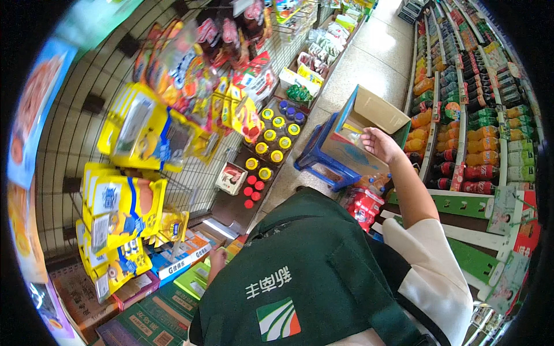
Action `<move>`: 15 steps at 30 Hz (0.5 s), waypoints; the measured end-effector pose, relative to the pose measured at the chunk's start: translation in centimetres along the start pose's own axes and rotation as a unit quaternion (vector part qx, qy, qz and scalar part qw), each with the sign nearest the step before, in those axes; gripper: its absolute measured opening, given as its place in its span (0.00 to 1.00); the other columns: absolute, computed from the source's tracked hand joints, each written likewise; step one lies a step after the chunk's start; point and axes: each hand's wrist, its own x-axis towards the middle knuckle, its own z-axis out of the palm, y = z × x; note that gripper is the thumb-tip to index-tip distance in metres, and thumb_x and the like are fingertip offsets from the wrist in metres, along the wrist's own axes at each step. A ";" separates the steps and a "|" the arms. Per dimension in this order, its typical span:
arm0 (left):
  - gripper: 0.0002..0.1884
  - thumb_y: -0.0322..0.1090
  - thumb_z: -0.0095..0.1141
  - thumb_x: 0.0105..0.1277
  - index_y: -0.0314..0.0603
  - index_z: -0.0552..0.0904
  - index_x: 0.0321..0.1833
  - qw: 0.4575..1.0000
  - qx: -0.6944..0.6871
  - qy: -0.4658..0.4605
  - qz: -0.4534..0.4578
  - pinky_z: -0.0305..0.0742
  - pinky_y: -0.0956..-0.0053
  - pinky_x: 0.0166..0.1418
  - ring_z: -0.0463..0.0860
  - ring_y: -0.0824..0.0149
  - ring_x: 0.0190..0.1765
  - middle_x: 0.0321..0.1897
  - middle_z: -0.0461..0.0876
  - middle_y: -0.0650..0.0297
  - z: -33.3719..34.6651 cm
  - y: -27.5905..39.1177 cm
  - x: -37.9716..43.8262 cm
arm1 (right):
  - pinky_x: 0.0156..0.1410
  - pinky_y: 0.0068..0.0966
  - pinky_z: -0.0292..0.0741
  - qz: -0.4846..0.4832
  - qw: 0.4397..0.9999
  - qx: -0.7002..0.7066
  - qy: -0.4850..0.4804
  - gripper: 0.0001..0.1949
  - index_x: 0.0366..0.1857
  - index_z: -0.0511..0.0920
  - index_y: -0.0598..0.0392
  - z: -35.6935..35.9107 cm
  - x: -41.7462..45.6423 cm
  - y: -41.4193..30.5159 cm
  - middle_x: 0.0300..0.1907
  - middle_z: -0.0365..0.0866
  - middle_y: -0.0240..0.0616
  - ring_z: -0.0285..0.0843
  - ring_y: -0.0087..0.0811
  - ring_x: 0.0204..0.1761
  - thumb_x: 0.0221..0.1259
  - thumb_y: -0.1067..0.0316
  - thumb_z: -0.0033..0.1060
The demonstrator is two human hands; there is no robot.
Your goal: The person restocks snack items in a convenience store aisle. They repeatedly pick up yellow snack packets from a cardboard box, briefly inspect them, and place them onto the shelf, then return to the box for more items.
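Observation:
My right hand [377, 144] is over an open cardboard box [346, 149], its fingers bent beside a small yellow and clear packet [352, 133]. Whether the fingers grip that packet is not clear. The box rests on a blue plastic stool [322, 162]. My left hand [217, 259] is low at the left of my dark green apron [311, 259], partly hidden by it. It is next to bright green packages [194, 279], and a thin green edge shows at its fingers; its hold cannot be made out.
Yellow snack bags [127, 212] hang on a wire grid rack [65, 142] at left. Bottles with yellow caps [269, 135] stand on a low shelf. Drink shelves [463, 99] line the right side. Red-wrapped bottles [363, 207] lie beside the stool. A tiled aisle [372, 52] runs ahead.

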 end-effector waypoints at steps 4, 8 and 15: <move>0.23 0.28 0.50 0.49 0.40 0.63 0.50 1.000 -0.020 0.012 0.009 0.64 0.80 0.26 0.72 0.72 0.25 0.25 0.71 0.64 3.5 4.7 -0.3 | 0.33 0.23 0.72 0.063 0.982 0.061 0.169 0.08 0.35 0.70 0.53 -9.3 6.8 3.4 0.27 0.73 0.33 0.72 0.26 0.29 0.57 0.62 0.44; 0.23 0.32 0.52 0.53 0.41 0.61 0.52 0.998 0.010 0.044 0.040 0.67 0.78 0.30 0.75 0.70 0.29 0.32 0.72 0.62 6.9 7.3 -2.2 | 0.30 0.28 0.72 0.160 0.945 -0.063 0.278 0.11 0.35 0.70 0.54 -14.0 12.7 7.9 0.28 0.72 0.35 0.71 0.30 0.28 0.53 0.59 0.49; 0.23 0.30 0.51 0.54 0.37 0.61 0.54 0.978 0.197 0.043 0.046 0.70 0.76 0.38 0.73 0.67 0.35 0.43 0.67 0.55 9.9 7.7 -8.4 | 0.34 0.33 0.75 0.297 0.910 -0.127 0.259 0.13 0.38 0.69 0.53 -16.9 20.5 15.4 0.34 0.71 0.39 0.72 0.34 0.31 0.52 0.60 0.51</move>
